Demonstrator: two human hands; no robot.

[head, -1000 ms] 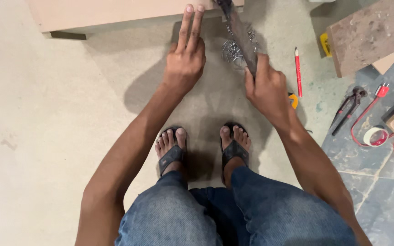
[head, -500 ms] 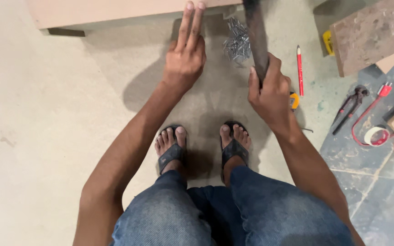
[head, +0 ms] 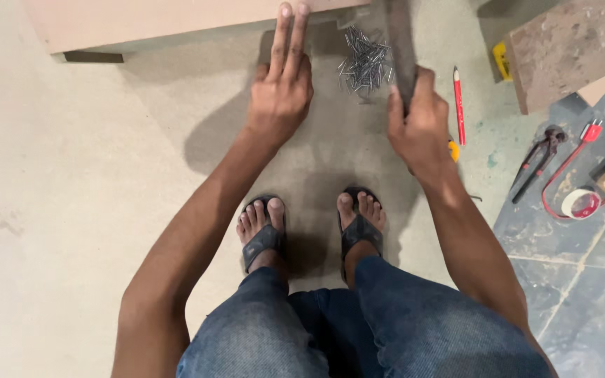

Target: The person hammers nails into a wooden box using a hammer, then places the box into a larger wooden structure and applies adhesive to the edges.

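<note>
Beige board (head: pixel 71 175) underfoot (grey tile (head: pixel 582 266) right); nails (head: pixel 365 63) scattered.

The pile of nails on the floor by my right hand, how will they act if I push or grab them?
The nails lie as a loose, tangled heap of thin metal pins, so a push would probably scatter them rather than move them together. Being round and slim, some may roll on the smooth floor. Grabbed in a bunch, the sharp ends could prick the right hand.

the nails (head: pixel 364 61) are shiny grey, the pencil (head: pixel 459 103) is red, the board (head: pixel 176 21) is light pink-brown, the jeans (head: pixel 358 329) are blue, and the sandals (head: pixel 264 238) are black.
</note>
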